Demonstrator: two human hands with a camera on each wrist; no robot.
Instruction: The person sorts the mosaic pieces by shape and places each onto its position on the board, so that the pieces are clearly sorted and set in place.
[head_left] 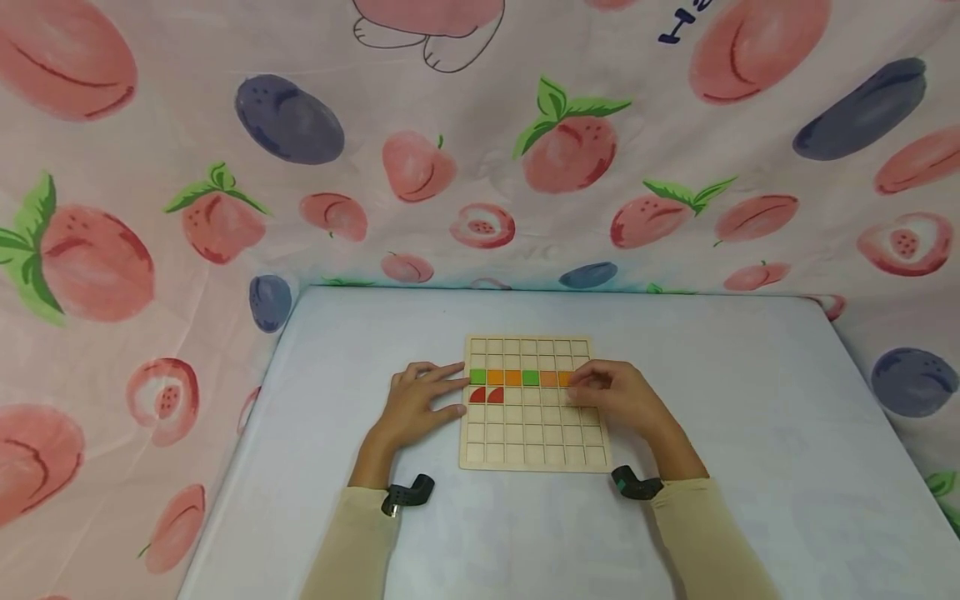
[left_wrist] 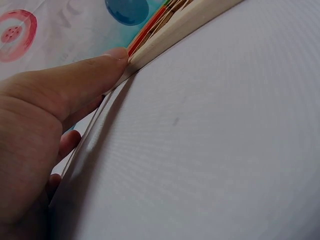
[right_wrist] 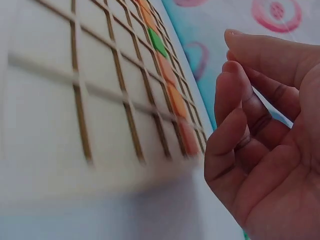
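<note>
The left hand (head_left: 417,410) is spread beside the left edge of a wooden board (head_left: 532,433), with the thumb touching that edge. In the left wrist view, the thumb partly hides the other fingers. The right hand (head_left: 618,392) is curled over the board's right edge, thumb and fingertips close together; whether it pinches anything cannot be told.

The board lies flat between the hands and is divided into square compartments. The third row from the far edge holds green tiles (head_left: 530,378) and orange tiles (head_left: 513,378). The right hand covers the end of this row in the head view; the right wrist view shows a reddish-orange tile (right_wrist: 189,137) there. The fourth row holds two red quarter-circles (head_left: 495,396) in its leftmost compartments.

A black wrist camera (head_left: 408,493) sits beside the left sleeve (head_left: 351,550). The white table (head_left: 337,350) meets a fruit-print cloth (head_left: 450,100). Dark lettering (head_left: 677,27) on the cloth begins with "H"; the top of the frame cuts off the rest.
</note>
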